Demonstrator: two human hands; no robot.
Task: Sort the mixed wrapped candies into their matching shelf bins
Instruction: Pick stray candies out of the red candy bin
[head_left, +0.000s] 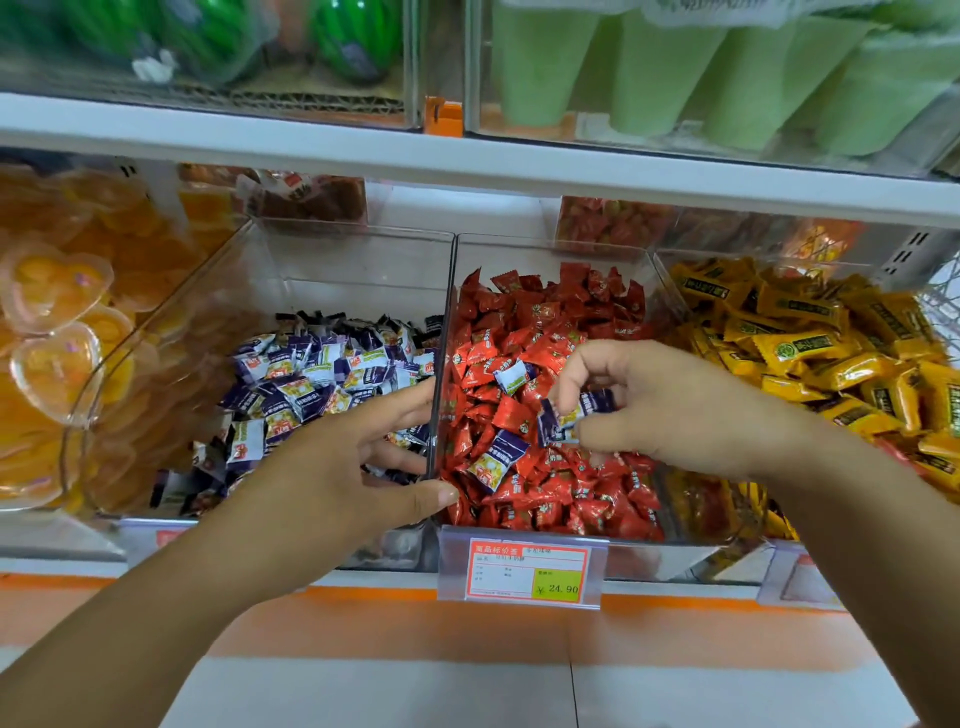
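Note:
A clear bin (550, 249) in the middle holds red wrapped candies (597, 499), with two stray purple-and-white candies (496, 460) lying among them. My right hand (675, 410) hovers over this bin, fingers pinched on purple-and-white candies (571, 415). The bin to its left (322, 234) holds purple-and-white candies (306, 379). My left hand (353, 467) reaches over that bin's front right corner, fingers spread, thumb against the divider wall, nothing held.
A bin of yellow wrapped candies (831, 353) stands at the right. Heart-shaped orange jelly cups (52, 332) fill the bin at the left. A price tag (524, 571) hangs on the shelf front. An upper shelf (467, 161) overhangs the bins.

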